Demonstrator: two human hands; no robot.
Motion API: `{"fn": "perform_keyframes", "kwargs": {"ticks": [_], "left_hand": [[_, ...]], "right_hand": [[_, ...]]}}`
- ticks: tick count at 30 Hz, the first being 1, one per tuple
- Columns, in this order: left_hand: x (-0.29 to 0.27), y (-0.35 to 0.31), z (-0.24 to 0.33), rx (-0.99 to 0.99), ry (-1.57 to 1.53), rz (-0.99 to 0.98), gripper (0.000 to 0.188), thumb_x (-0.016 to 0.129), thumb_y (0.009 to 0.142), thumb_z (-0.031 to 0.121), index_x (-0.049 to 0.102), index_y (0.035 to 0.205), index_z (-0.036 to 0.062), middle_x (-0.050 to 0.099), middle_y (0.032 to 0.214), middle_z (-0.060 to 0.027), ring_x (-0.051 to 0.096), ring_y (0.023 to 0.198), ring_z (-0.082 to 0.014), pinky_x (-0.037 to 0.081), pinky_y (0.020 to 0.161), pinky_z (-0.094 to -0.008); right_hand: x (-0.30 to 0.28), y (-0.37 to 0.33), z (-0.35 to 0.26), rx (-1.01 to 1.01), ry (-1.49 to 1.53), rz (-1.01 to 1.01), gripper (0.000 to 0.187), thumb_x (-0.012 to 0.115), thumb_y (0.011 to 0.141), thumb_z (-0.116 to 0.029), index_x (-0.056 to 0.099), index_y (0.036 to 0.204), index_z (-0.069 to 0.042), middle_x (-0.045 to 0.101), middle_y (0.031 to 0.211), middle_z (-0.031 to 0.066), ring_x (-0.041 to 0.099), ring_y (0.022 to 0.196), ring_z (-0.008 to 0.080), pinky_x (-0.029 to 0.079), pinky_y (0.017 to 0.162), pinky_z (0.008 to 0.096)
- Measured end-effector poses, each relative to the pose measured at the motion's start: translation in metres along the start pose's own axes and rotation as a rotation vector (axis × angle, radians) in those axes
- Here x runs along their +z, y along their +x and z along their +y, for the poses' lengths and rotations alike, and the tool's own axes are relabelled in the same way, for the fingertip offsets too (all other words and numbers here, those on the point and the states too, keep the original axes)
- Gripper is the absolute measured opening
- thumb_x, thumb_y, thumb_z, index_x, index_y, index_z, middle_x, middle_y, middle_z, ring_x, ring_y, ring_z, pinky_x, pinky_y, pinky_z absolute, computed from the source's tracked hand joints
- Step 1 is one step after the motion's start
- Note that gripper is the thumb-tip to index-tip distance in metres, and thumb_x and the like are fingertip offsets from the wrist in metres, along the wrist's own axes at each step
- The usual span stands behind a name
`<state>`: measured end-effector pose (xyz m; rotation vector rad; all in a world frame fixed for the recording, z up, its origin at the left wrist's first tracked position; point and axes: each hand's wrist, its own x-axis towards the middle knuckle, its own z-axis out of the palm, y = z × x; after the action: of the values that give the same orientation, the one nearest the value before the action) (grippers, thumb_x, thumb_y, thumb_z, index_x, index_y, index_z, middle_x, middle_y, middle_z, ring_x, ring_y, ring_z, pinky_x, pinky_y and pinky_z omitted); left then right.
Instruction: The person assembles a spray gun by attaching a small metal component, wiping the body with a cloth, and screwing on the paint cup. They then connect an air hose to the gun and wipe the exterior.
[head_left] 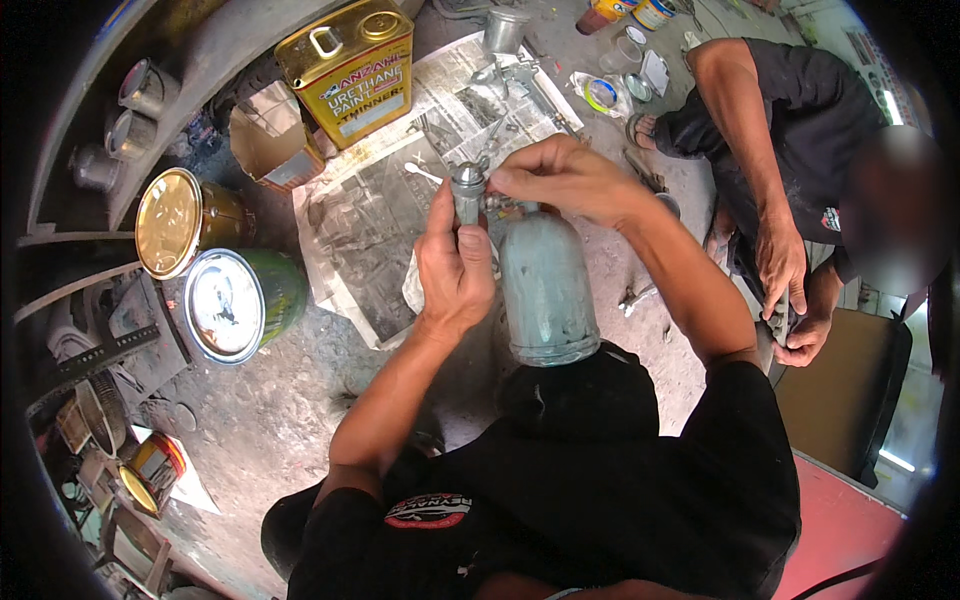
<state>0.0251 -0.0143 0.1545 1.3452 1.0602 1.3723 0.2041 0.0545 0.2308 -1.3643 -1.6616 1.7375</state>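
Note:
Both of my hands meet at a silver metal paint spray gun (pixel 467 196) in the middle of the head view. My left hand (pixel 455 265) wraps round its body, thumb up along the metal. From the other side my right hand (pixel 570 185) pinches at the gun, its thumb close to the metal head; the fingertips are partly hidden. Below the right hand is the gun's grey-green cup (pixel 548 290), a rounded cylinder with scuffed sides. Its lower end is next to black cloth at my lap. How the cup joins the gun is hidden by my hand.
Newspaper (pixel 365 255) covers the floor ahead, with a gold thinner can (pixel 350 75), a metal cup (pixel 505 32) and a white plastic spoon (pixel 423 173). An open cardboard box (pixel 272 140) and paint cans (pixel 225 305) stand left. At right, a co-worker (pixel 790 130) handles a small part.

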Motion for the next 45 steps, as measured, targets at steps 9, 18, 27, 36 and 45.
{"fn": "perform_keyframes", "kwargs": {"ticks": [9, 18, 27, 36, 45], "left_hand": [[0.008, 0.004, -0.003, 0.090, -0.048, 0.013, 0.062, 0.051, 0.101, 0.038, 0.043, 0.142, -0.0084, 0.067, 0.089, -0.0127, 0.061, 0.076, -0.0162, 0.051, 0.070, -0.0317], [0.004, 0.001, -0.012, 0.021, -0.130, 0.015, 0.071, 0.044, 0.103, 0.048, 0.042, 0.141, -0.0116, 0.061, 0.089, -0.0087, 0.055, 0.074, -0.0135, 0.050, 0.070, -0.0309], [0.012, -0.002, -0.015, -0.088, -0.282, 0.015, 0.082, 0.037, 0.101, 0.061, 0.042, 0.140, -0.0109, 0.060, 0.098, -0.0072, 0.052, 0.080, -0.0124, 0.045, 0.074, -0.0265], [0.008, -0.006, -0.027, 0.021, -0.151, 0.023, 0.072, 0.037, 0.104, 0.052, 0.043, 0.138, -0.0118, 0.060, 0.098, -0.0075, 0.052, 0.082, -0.0121, 0.046, 0.071, -0.0276], [0.009, -0.002, -0.021, 0.090, -0.105, 0.021, 0.065, 0.047, 0.104, 0.042, 0.039, 0.143, -0.0108, 0.056, 0.081, -0.0046, 0.052, 0.073, -0.0112, 0.048, 0.069, -0.0282]], "right_hand": [[0.006, 0.006, 0.000, 0.271, 0.179, 0.011, 0.029, 0.066, 0.097, -0.028, 0.073, 0.088, -0.001, 0.064, 0.079, -0.0018, 0.053, 0.072, 0.0049, 0.042, 0.061, 0.0240], [-0.006, -0.010, -0.010, -0.087, -0.103, -0.013, 0.024, 0.076, 0.089, -0.017, 0.072, 0.102, 0.002, 0.068, 0.084, -0.0001, 0.059, 0.079, 0.0052, 0.048, 0.071, 0.0221], [-0.006, 0.001, -0.005, -0.007, -0.233, -0.021, 0.025, 0.069, 0.092, -0.026, 0.075, 0.089, -0.002, 0.066, 0.077, 0.0011, 0.055, 0.070, 0.0069, 0.046, 0.065, 0.0252], [0.005, 0.003, -0.010, 0.094, -0.259, 0.028, 0.032, 0.069, 0.092, -0.032, 0.073, 0.091, -0.001, 0.065, 0.080, 0.0012, 0.053, 0.064, 0.0081, 0.041, 0.058, 0.0252], [-0.016, -0.005, -0.016, -0.063, -0.417, -0.136, 0.028, 0.064, 0.098, -0.029, 0.072, 0.103, -0.003, 0.066, 0.081, -0.0007, 0.055, 0.073, 0.0078, 0.046, 0.068, 0.0264]]}}
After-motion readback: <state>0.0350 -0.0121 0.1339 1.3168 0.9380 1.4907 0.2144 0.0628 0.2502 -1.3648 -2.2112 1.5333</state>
